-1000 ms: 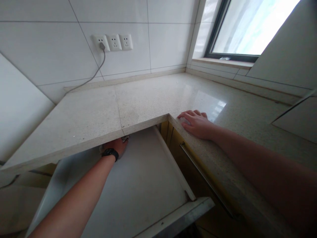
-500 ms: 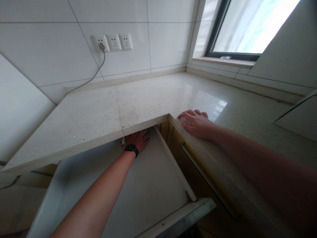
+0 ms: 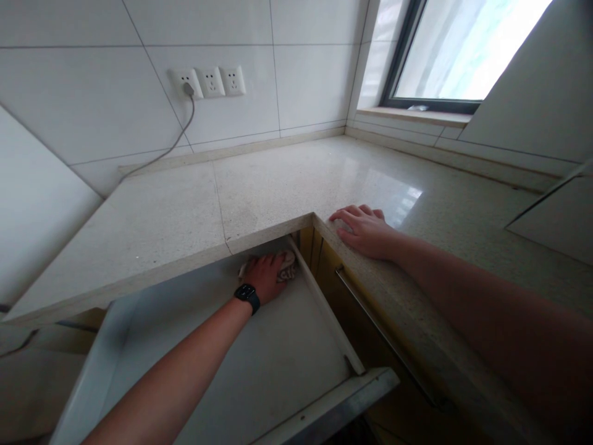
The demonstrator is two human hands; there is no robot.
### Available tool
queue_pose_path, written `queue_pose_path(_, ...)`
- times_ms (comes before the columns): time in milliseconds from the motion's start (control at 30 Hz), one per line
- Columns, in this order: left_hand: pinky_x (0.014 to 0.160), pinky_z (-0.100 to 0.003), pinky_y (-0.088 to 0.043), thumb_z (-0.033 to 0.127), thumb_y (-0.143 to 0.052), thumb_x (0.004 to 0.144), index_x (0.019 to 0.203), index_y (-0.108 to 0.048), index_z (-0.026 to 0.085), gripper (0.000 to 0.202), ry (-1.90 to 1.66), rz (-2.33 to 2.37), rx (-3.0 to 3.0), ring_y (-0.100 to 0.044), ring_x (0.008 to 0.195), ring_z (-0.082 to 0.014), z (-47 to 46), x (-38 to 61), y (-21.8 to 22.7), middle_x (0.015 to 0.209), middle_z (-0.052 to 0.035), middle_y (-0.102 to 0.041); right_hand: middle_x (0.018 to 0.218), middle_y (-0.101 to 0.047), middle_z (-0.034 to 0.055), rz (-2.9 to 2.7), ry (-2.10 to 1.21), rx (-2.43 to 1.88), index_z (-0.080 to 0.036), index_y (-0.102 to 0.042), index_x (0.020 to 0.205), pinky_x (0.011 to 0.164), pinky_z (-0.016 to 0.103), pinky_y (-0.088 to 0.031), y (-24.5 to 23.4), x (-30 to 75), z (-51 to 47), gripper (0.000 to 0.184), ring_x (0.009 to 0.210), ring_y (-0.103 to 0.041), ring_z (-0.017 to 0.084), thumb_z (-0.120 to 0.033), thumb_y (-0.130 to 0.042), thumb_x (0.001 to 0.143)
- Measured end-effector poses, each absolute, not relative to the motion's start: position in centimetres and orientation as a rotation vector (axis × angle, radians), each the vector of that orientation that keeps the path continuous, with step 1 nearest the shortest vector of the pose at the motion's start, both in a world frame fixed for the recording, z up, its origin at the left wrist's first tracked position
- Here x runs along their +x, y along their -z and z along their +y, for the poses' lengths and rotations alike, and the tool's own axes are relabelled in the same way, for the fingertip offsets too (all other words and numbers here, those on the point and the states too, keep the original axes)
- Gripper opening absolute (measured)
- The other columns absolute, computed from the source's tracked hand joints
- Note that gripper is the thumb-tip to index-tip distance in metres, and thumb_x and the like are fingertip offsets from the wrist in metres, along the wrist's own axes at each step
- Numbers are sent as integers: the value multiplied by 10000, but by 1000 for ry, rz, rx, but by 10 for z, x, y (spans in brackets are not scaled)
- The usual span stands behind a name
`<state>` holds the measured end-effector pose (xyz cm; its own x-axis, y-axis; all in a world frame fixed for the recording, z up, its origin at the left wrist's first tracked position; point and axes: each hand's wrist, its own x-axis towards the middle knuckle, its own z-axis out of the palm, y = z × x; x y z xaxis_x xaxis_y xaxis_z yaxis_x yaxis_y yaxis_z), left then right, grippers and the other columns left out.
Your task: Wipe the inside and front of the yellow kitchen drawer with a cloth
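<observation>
My left hand (image 3: 265,276), with a dark watch at the wrist, is inside a pulled-out drawer (image 3: 259,364). Its fingers press a crumpled, light patterned cloth (image 3: 287,267) against the drawer's bottom, close to the right side wall. Part of the cloth is covered by the palm. On the stone countertop (image 3: 282,179) rests my right hand (image 3: 364,232), palm down by the inner corner. Its fingers are slightly curled and apart, with nothing visible in them.
Wall sockets (image 3: 210,81) hold a plugged-in grey cord (image 3: 178,139) that runs down to the counter. Right of the drawer is a yellow cabinet front with a long metal handle (image 3: 384,334). A dark-framed window (image 3: 445,55) is at upper right.
My left hand has slid the cloth out from under the countertop edge, toward me and to the right, so more of the cloth shows. My right hand has stayed on the counter.
</observation>
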<state>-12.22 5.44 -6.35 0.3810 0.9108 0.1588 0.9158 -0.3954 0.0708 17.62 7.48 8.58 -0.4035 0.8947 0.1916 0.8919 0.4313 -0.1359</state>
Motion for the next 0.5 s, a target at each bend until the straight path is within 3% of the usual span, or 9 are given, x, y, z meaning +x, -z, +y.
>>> queue_pose_path(300, 981, -424, -441, 482, -600, 884, 1406, -472, 266, 580, 336, -2082, -2451, -535, 1249, -305, 87, -106, 52, 1364, -92, -594, 1349, -571, 91, -2458, -4, -1559, -333, -570, 1277, 983, 604, -333, -86, 176, 75, 407, 1208, -475, 364, -446, -378, 936)
queue_pose_path(500, 933, -414, -440, 403, -638, 844, 1327, -574, 285, 502, 370, -1914, -2562, -564, 1148, -291, 56, -101, 54, 1210, -64, -655, 1340, -573, 86, -2451, -9, -1567, -336, -573, 1272, 987, 605, -331, -86, 176, 76, 403, 1201, -481, 360, -439, -393, 926)
